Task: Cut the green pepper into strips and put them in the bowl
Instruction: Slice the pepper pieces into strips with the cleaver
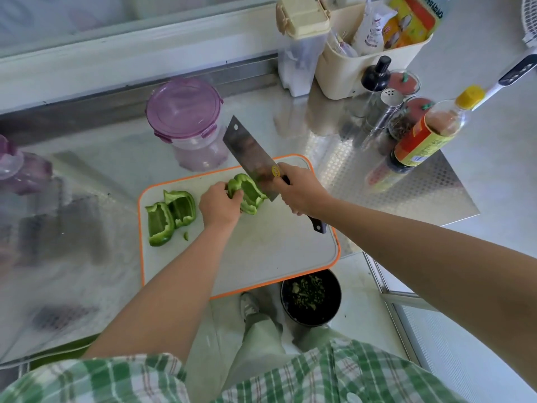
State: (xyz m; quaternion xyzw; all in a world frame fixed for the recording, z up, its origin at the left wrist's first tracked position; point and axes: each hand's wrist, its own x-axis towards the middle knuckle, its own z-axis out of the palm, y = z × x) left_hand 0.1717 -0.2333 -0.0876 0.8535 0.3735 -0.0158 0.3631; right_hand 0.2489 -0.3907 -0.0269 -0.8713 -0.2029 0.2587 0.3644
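Two pepper pieces (170, 216) lie cut side up at the left end of the board (261, 251). The left hand (219, 206), fingers curled, holds a third piece (250, 193) down near the board's middle. The cleaver (250, 152) slants over it, its edge seemingly touching the pepper. The right hand (300, 189) is wrapped round the handle.
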